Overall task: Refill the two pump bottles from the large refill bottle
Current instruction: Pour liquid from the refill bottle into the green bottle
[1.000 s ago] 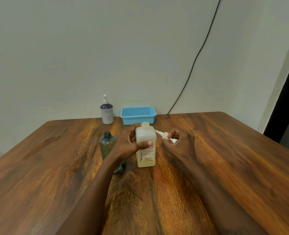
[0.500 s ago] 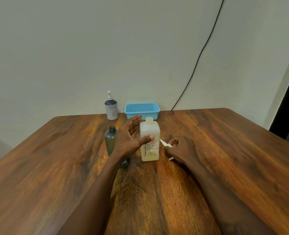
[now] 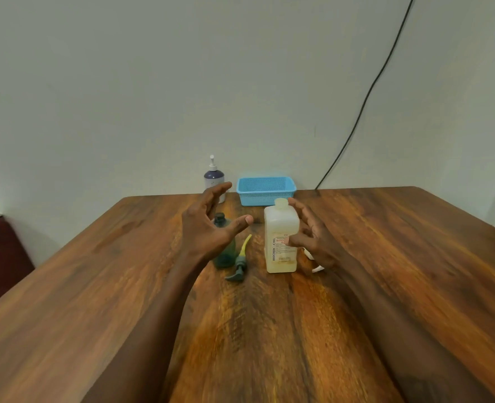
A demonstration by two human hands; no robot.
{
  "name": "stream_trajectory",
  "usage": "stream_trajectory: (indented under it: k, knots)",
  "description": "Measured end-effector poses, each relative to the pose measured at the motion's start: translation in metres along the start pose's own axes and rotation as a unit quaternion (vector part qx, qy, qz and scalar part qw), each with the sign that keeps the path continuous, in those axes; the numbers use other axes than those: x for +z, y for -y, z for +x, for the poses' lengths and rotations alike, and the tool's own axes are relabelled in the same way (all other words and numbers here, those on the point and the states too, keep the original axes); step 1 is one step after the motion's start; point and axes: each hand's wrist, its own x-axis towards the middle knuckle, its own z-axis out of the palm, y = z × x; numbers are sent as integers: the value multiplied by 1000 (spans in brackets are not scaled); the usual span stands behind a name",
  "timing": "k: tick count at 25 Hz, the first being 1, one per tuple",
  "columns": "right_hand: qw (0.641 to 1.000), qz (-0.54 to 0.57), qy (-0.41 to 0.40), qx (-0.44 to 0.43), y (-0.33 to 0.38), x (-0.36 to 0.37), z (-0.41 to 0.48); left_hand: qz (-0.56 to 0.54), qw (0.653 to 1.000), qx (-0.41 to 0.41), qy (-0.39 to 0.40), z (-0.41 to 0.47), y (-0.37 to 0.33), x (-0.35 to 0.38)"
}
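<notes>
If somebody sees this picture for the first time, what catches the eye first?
Two open hands stand out mid-table: the left hand raised before an uncapped green bottle, the right hand beside an upright white bottle. Between the bottles a green pump with a yellow tube lies on the wooden table. A bright blue basket sits at the far edge.

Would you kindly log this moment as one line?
left hand open, empty | right hand open by white bottle | green bottle uncapped

Blue basket [image 3: 266, 196] on wooden table [image 3: 66, 301]
</notes>
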Motion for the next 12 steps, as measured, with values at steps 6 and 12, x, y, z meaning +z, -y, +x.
stream_trajectory:
  k: [6, 12]
  knots:
    - [1000, 1, 22, 10, -4, 8, 11, 28, 998, -61, -13, -6, 31, -29]
    - [999, 20, -34, 9, -4, 13, 15, -38, 984, -168, 49, -16, 52, -22]
